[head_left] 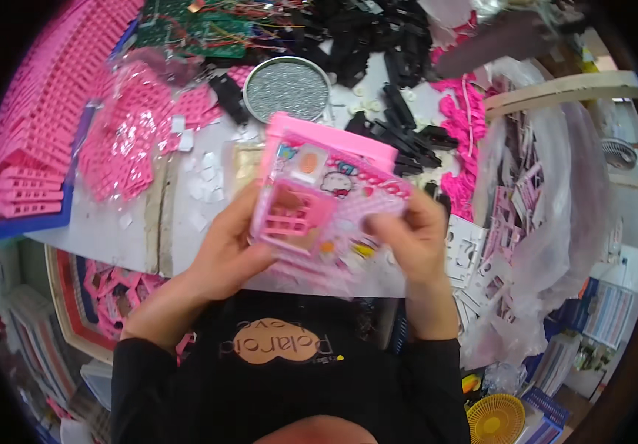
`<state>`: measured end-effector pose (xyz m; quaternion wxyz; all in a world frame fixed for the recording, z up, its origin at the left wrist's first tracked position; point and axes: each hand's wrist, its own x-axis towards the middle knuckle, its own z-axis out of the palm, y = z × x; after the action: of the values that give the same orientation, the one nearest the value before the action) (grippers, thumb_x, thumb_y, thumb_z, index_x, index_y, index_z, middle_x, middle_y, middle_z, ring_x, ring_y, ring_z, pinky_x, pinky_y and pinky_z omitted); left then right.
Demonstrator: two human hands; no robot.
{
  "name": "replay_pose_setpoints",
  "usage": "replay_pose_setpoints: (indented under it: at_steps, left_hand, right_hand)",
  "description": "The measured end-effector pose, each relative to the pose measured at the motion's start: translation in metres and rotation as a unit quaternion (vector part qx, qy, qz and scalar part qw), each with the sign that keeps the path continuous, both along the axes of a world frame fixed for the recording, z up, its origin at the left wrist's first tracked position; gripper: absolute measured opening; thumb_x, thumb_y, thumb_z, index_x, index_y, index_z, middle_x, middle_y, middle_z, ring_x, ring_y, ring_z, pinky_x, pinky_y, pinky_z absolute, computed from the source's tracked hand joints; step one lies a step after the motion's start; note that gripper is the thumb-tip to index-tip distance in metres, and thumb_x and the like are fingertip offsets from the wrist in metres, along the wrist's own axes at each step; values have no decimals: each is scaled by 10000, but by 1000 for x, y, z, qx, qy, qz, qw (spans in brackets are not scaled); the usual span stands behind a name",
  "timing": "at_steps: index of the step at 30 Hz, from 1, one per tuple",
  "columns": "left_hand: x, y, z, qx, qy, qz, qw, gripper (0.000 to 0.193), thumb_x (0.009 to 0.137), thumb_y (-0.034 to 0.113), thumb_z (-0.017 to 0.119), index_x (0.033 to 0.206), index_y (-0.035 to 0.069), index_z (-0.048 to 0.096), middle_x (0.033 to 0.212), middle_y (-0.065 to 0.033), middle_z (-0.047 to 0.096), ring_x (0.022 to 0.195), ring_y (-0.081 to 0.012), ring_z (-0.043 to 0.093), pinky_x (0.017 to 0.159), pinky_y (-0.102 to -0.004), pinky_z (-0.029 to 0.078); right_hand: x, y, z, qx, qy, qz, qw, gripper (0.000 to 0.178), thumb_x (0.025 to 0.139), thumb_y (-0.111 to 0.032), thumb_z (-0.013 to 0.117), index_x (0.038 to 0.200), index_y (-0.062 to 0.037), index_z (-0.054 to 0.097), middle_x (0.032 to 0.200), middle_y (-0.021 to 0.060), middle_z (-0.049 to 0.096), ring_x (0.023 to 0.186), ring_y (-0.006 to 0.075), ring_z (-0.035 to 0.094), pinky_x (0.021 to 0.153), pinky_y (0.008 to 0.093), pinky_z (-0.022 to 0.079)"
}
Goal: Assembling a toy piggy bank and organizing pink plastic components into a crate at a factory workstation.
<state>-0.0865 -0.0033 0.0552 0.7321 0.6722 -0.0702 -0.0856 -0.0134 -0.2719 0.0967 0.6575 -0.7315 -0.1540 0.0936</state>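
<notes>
My two hands hold a pink plastic toy housing (337, 137) over the near part of the table, slightly tilted. Its face carries a printed panel (356, 200) with cartoon pictures, and a square opening shows pink bars inside. My left hand (226, 240) grips the left edge, its thumb near the lower corner. On the other side, my right hand (416, 235) wraps the right edge with its thumb over the printed face. The lower edge of the toy and the right thumb are smeared by motion.
Beyond the toy stands a round tin (287, 89) of small metal pieces, beside black plastic parts (400, 133) and green circuit boards (185, 29). Bagged pink parts (130, 133) lie left, near a blue crate (34, 222) of stacked pink pieces. A clear plastic bag (556, 192) stands right.
</notes>
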Motion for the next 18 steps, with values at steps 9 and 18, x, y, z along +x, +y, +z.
replay_pose_setpoints:
  at_steps: [9, 18]
  left_hand:
    - [-7, 16, -20, -83, 74, 154, 982, 407, 1064, 164, 446, 1437, 7, 400, 1262, -55, 528, 1099, -108, 544, 946, -292, 451]
    - [-7, 18, -15, 191, -106, 273, 937, 761, 891, 61, 621, 1552, -17, 253, 1360, -100, 418, 859, -90, 503, 774, -244, 451]
  right_hand:
    - [-18, 70, -71, 298, 232, 109, 919, 798, 844, -270, 785, 1466, 10, 370, 1396, 128, 516, 1301, 214, 495, 1064, 387, 440]
    - [-33, 101, -63, 279, 111, 83, 950, 683, 900, -94, 690, 1471, 33, 338, 1345, 102, 545, 1187, 177, 554, 1024, 353, 445]
